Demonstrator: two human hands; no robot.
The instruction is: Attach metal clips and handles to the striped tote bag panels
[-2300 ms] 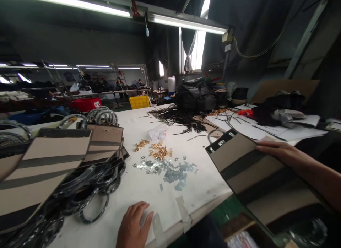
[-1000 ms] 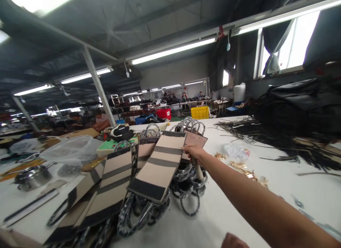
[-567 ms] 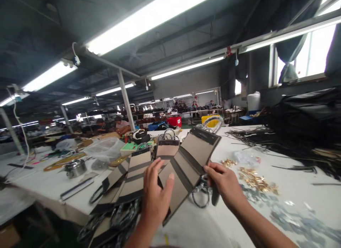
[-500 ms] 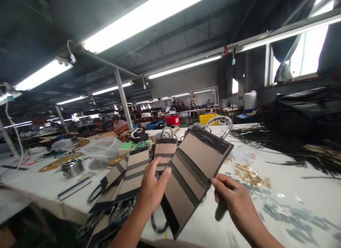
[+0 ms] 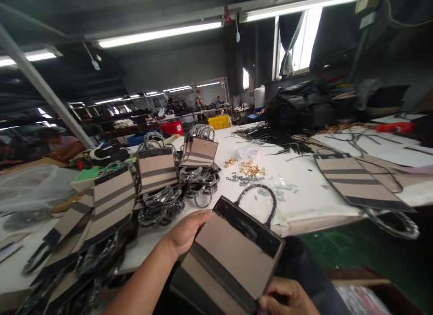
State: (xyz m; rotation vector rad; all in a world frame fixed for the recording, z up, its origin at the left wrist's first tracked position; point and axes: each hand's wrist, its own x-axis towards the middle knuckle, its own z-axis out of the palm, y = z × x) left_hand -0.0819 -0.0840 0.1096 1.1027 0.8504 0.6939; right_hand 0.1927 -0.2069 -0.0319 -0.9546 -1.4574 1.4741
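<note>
A handbag panel (image 5: 233, 252), beige with black strips and a plastic-wrapped handle (image 5: 260, 193) at its top edge, is tilted in front of me over the table's near edge. My left hand (image 5: 189, 229) grips its upper left edge, thumb along the top corner. Low in the view, my right hand (image 5: 287, 297) pinches the panel's lower right edge; part of that hand is cut off by the frame. The panel's bottom end is out of view. To the left lie stacks of similar bag panels (image 5: 157, 168) with wrapped handles.
Gold metal pieces (image 5: 252, 169) and flat grey pieces (image 5: 280, 187) are scattered on the white table (image 5: 304, 193). Another bag panel (image 5: 361, 179) lies at right, its handle past the edge. Black strips (image 5: 280, 141), a black pile (image 5: 301, 103) and a yellow crate (image 5: 219, 122) are farther back.
My view has turned right. The bag panel has come down and nearer to me, off the tabletop. My left hand has closed on its edge; the right still holds it.
</note>
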